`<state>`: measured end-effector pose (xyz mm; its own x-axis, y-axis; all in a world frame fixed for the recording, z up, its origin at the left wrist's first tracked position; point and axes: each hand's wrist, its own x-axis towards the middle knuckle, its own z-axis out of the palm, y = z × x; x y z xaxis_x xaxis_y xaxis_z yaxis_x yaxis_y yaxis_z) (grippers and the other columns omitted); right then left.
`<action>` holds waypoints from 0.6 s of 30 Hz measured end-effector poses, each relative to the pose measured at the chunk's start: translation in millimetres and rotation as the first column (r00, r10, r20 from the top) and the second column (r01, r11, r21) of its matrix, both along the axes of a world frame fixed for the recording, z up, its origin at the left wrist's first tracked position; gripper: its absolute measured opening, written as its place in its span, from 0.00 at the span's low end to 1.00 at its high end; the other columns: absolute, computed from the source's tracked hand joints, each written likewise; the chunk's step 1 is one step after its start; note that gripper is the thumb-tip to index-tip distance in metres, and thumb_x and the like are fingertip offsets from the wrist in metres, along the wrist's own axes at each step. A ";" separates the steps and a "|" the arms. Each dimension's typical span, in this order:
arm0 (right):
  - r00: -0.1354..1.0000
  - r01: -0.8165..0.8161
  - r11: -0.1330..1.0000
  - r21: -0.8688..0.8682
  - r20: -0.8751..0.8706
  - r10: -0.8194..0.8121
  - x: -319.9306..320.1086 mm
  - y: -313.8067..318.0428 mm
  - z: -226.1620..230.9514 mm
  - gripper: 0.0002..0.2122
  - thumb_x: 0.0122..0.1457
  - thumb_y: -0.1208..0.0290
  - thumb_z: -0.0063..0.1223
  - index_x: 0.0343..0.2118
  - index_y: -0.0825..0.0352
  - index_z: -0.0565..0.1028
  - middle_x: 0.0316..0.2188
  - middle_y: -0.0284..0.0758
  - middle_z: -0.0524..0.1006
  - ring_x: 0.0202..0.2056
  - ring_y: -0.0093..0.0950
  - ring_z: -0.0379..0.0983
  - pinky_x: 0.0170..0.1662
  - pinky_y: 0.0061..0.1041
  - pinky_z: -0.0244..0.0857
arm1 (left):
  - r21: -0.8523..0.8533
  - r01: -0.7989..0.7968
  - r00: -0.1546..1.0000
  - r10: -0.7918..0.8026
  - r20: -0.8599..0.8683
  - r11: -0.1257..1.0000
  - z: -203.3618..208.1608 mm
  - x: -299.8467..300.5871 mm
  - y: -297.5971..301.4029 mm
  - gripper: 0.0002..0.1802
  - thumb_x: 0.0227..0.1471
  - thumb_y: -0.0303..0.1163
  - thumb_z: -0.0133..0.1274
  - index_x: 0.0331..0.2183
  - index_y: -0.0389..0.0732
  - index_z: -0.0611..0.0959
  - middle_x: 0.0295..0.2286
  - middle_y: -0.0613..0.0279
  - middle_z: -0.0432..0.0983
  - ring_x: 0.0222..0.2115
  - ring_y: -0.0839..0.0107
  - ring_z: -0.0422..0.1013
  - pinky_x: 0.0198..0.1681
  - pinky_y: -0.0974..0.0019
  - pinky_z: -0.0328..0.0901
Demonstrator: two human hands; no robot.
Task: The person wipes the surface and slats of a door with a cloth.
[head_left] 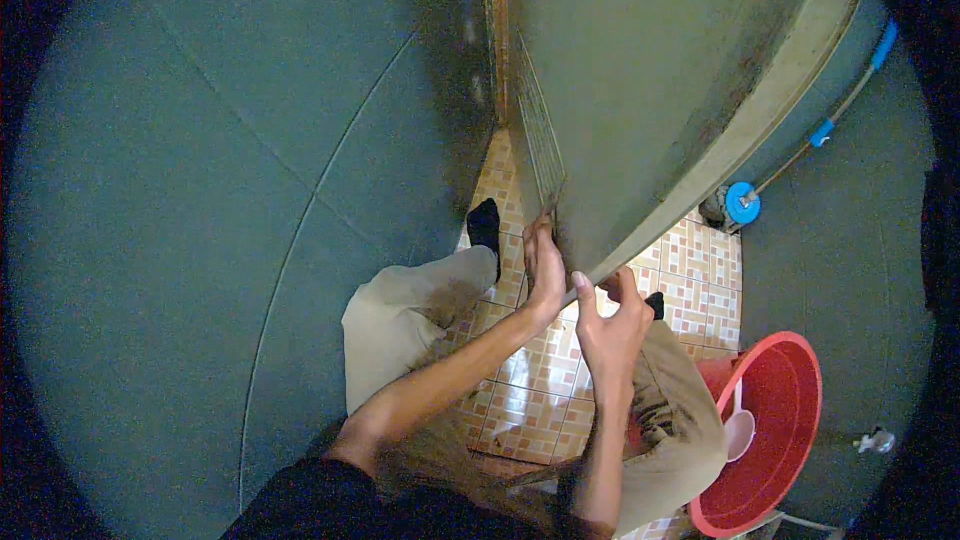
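Note:
A grey-green door point(640, 70) with a beige edge and a slatted vent point(540, 135) near its bottom stands open over the tiled floor. My left hand point(545, 268) grips the door's lower corner just below the vent. My right hand point(608, 325) curls its fingers around the door's bottom edge, a little to the right of the left hand. Both forearms reach up from the lower edge of the view. My legs in beige trousers point(400, 325) straddle the spot, with a black sock point(485, 223) by the door's foot.
A red bucket point(790, 380) with a pale scoop point(738, 432) inside stands at the lower right. A pipe with blue fittings point(742, 203) runs up the right wall. Green walls point(200, 220) close in on the left; the floor tiles point(535, 400) are orange and white.

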<state>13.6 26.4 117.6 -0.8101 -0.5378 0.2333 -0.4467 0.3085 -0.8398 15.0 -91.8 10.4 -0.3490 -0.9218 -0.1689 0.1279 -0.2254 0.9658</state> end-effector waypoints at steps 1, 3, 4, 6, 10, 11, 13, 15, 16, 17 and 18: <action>1.000 -0.006 1.000 0.005 -0.006 0.006 -0.2 0.3 0.2 0.16 0.59 0.64 0.63 0.42 0.72 0.79 0.33 0.47 0.84 0.37 0.41 0.82 0.47 0.37 0.72 | 0.001 0.000 1.000 0.000 -0.001 1.000 -3.6 0.8 0.5 0.31 0.69 0.48 0.35 0.56 0.30 0.72 0.55 0.45 0.64 0.58 0.54 0.61 0.64 0.56 0.54; 1.000 -0.002 1.000 0.009 -0.003 0.002 -1.6 1.7 -2.5 0.16 0.60 0.64 0.63 0.42 0.72 0.79 0.32 0.47 0.84 0.37 0.41 0.82 0.46 0.36 0.72 | -0.067 0.081 0.997 -0.080 0.024 0.994 0.2 4.2 3.4 0.31 0.70 0.46 0.32 0.58 0.30 0.71 0.55 0.45 0.64 0.58 0.51 0.61 0.64 0.55 0.54; 1.000 0.001 1.000 0.011 0.003 -0.001 -2.1 2.3 -3.9 0.15 0.60 0.64 0.63 0.42 0.72 0.79 0.32 0.47 0.84 0.37 0.40 0.82 0.46 0.36 0.72 | -0.065 0.082 0.997 -0.080 0.022 0.995 2.2 4.3 6.1 0.31 0.70 0.46 0.32 0.58 0.30 0.71 0.55 0.45 0.64 0.58 0.51 0.61 0.64 0.55 0.54; 1.000 0.014 1.000 0.007 -0.005 -0.014 -2.3 2.9 -5.9 0.15 0.60 0.64 0.63 0.42 0.72 0.79 0.32 0.47 0.84 0.37 0.40 0.82 0.46 0.36 0.72 | -0.479 0.021 0.997 0.019 0.079 0.878 20.0 7.8 10.8 0.30 0.70 0.44 0.31 0.59 0.30 0.70 0.55 0.44 0.64 0.59 0.50 0.61 0.64 0.55 0.53; 1.000 0.015 0.999 0.048 0.003 -0.015 -0.3 3.0 -1.4 0.15 0.58 0.66 0.65 0.41 0.73 0.78 0.35 0.49 0.84 0.40 0.43 0.83 0.47 0.37 0.73 | -0.535 0.003 0.999 -0.028 -0.040 0.845 36.6 14.3 1.0 0.31 0.71 0.45 0.28 0.59 0.30 0.71 0.55 0.44 0.65 0.58 0.53 0.62 0.64 0.56 0.54; 1.000 0.019 0.999 0.048 0.002 -0.019 -0.6 3.4 -2.3 0.15 0.58 0.66 0.65 0.41 0.73 0.78 0.35 0.49 0.84 0.40 0.43 0.83 0.47 0.37 0.73 | -0.491 0.008 0.994 -0.060 -0.092 0.871 42.7 13.5 -1.1 0.31 0.71 0.45 0.28 0.58 0.30 0.71 0.55 0.45 0.66 0.58 0.54 0.62 0.64 0.56 0.54; 0.999 0.030 0.999 0.033 -0.042 -0.029 -1.3 4.0 -6.3 0.15 0.60 0.63 0.63 0.41 0.73 0.78 0.31 0.47 0.84 0.36 0.40 0.82 0.45 0.36 0.71 | -0.215 0.051 0.989 -0.079 -0.123 0.975 36.0 8.7 -0.3 0.32 0.70 0.49 0.30 0.53 0.30 0.74 0.53 0.48 0.67 0.55 0.58 0.64 0.61 0.58 0.56; 0.998 0.037 0.999 0.022 -0.051 -0.036 -1.1 2.2 -9.9 0.15 0.60 0.63 0.63 0.41 0.73 0.78 0.32 0.47 0.84 0.36 0.40 0.82 0.45 0.37 0.71 | -0.046 0.084 0.990 -0.088 -0.106 0.995 23.1 8.7 -7.1 0.32 0.70 0.51 0.32 0.52 0.31 0.74 0.52 0.50 0.68 0.54 0.60 0.65 0.60 0.58 0.57; 0.997 0.039 0.999 0.013 -0.060 -0.038 -0.6 1.4 -11.3 0.15 0.60 0.63 0.63 0.41 0.73 0.78 0.32 0.47 0.84 0.36 0.41 0.82 0.45 0.37 0.72 | 0.128 0.106 0.992 -0.095 -0.089 0.986 16.6 9.4 -9.9 0.32 0.69 0.52 0.33 0.51 0.32 0.74 0.51 0.51 0.68 0.53 0.61 0.65 0.59 0.59 0.58; 0.997 0.046 0.999 0.011 -0.066 -0.046 -2.0 2.3 -11.7 0.15 0.60 0.63 0.63 0.41 0.73 0.78 0.32 0.47 0.84 0.36 0.41 0.82 0.45 0.37 0.72 | 0.126 0.114 0.990 -0.103 -0.094 0.985 18.5 8.0 -8.5 0.32 0.69 0.52 0.33 0.51 0.32 0.74 0.51 0.51 0.68 0.53 0.61 0.65 0.59 0.59 0.58; 0.998 0.045 0.999 0.004 -0.054 -0.045 -2.3 3.2 -12.0 0.15 0.60 0.63 0.63 0.41 0.73 0.78 0.32 0.47 0.84 0.36 0.41 0.82 0.46 0.37 0.72 | 0.119 0.139 0.988 -0.129 -0.088 0.983 20.4 7.5 -6.4 0.32 0.68 0.53 0.34 0.51 0.32 0.74 0.51 0.51 0.68 0.52 0.61 0.65 0.58 0.58 0.58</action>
<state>11.3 29.6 105.6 -0.8200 -0.5022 0.2747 -0.4767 0.3334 -0.8134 22.5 -98.1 30.8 -0.4851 -0.8390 -0.2464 0.1636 -0.3638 0.9170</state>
